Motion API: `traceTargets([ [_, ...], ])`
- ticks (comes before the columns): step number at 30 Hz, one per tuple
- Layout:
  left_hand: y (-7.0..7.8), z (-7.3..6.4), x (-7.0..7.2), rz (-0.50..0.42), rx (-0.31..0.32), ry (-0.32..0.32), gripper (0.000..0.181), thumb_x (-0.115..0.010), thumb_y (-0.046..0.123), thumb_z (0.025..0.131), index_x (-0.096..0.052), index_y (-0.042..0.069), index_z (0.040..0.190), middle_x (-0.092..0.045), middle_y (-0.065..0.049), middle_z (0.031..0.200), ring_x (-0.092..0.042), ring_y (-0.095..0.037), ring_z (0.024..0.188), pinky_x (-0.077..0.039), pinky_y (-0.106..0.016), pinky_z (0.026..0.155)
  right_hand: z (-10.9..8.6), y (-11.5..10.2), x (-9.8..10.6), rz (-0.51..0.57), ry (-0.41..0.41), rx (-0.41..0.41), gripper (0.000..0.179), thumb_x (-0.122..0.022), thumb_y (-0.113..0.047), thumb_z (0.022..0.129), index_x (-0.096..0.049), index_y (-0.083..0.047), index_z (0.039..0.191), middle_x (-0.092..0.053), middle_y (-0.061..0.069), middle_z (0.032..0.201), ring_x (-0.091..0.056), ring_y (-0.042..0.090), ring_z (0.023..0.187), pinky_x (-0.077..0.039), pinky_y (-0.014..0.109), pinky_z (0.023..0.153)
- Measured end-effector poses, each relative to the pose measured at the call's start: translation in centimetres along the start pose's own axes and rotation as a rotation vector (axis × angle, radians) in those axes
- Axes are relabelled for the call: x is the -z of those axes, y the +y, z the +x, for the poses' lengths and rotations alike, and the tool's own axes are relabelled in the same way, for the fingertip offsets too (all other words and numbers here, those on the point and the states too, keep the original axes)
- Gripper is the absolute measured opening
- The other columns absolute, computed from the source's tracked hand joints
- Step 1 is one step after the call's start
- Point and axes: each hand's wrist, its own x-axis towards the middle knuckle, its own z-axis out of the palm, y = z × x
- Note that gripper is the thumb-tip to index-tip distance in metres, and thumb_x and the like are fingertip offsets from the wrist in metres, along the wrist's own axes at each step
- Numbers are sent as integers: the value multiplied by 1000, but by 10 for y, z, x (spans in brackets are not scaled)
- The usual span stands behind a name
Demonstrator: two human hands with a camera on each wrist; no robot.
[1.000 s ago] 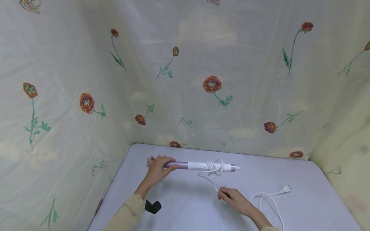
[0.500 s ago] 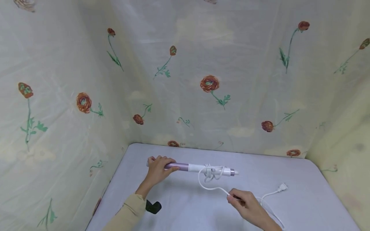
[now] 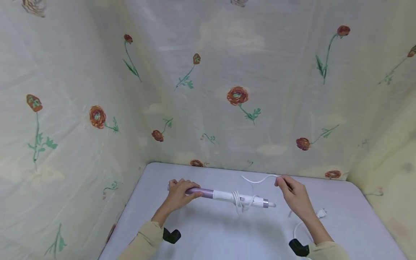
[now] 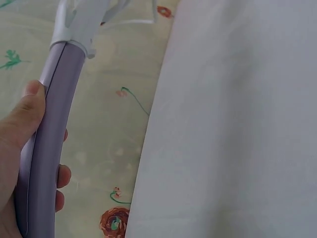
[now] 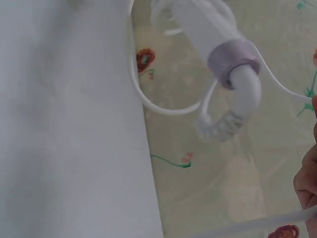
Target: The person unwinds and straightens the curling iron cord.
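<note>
In the head view my left hand (image 3: 178,195) grips the lavender barrel of a curling iron (image 3: 224,196), held above the table with its cord end pointing right and slightly down. The left wrist view shows the thumb along one side of the barrel (image 4: 57,124) and fingertips on the other. Several turns of white cord (image 3: 237,202) wrap the iron's white handle. Beyond the iron, at the right, my right hand (image 3: 295,196) pinches the free run of cord. In the right wrist view, the cord bends back beside the lavender collar (image 5: 233,59); only part of the right hand (image 5: 308,173) shows.
A white two-pin plug (image 3: 321,213) lies on the table (image 3: 227,242) at right, partly behind the right forearm, with slack cord near it. Floral cloth (image 3: 208,108) hangs around the table's back and sides. Dark wrist pieces (image 3: 171,235) sit at both cuffs.
My right hand drew the cord right, then swung up and away past the iron to its far side. The iron's right end dipped. My left hand kept its grip and hardly moved.
</note>
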Motion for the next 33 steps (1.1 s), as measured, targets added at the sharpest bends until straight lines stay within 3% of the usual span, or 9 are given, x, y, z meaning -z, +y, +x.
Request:
traceTargets([
  [5,-1,0,0,-43,-9,-1,34,-67,49,81,-69,25,105,-69,7,95,-51,-12,87,-16,-46,85,12,19,-15,-88,-130,-111,34,-41,-35,101,-62,-9,93,-57,5,77,-44,13,66,-38,25,59],
  [10,-1,2,-1,-49,-4,-7,34,-67,49,81,-69,25,105,-70,6,96,-52,-13,88,-16,-45,84,16,39,-34,-169,-240,-93,29,-47,-27,100,-65,-8,89,-62,6,75,-45,13,64,-38,26,58],
  [15,2,3,0,-56,7,0,34,-67,49,81,-69,24,105,-70,5,96,-52,-13,88,-16,-44,84,5,50,-53,-219,-341,-30,14,-57,-11,92,-68,-3,94,-70,9,84,-60,18,70,-48,32,63],
  [18,3,4,1,-60,12,14,34,-67,49,81,-69,25,105,-70,6,95,-52,-12,86,-16,-43,83,-5,55,-65,-237,-388,-72,19,-60,-11,88,-67,-2,104,-70,15,95,-62,23,77,-50,40,68],
  [21,3,4,0,-62,18,25,33,-66,49,81,-69,26,104,-70,7,94,-50,-11,84,-16,-43,83,-19,60,-79,-272,-411,-115,23,-59,-16,91,-65,-6,111,-69,13,101,-61,22,80,-49,40,69],
  [24,3,5,-1,-65,33,29,32,-67,49,81,-69,26,104,-69,6,92,-49,-11,82,-15,-44,85,-34,61,-96,-328,-410,-52,23,-57,-14,92,-65,-8,113,-68,7,101,-60,19,80,-49,38,69],
  [28,4,6,-2,-63,50,38,33,-66,50,81,-69,25,103,-68,6,89,-47,-11,80,-15,-46,87,-57,51,-110,-406,-428,79,29,-59,-9,89,-64,-3,117,-66,11,111,-64,27,95,-51,44,80],
  [33,7,7,-1,-12,68,61,35,-66,53,80,-69,26,102,-66,6,87,-47,-12,81,-16,-51,91,-77,24,-113,-551,-428,156,53,-69,-18,82,-53,5,127,-54,23,132,-52,39,121,-31,63,99],
])
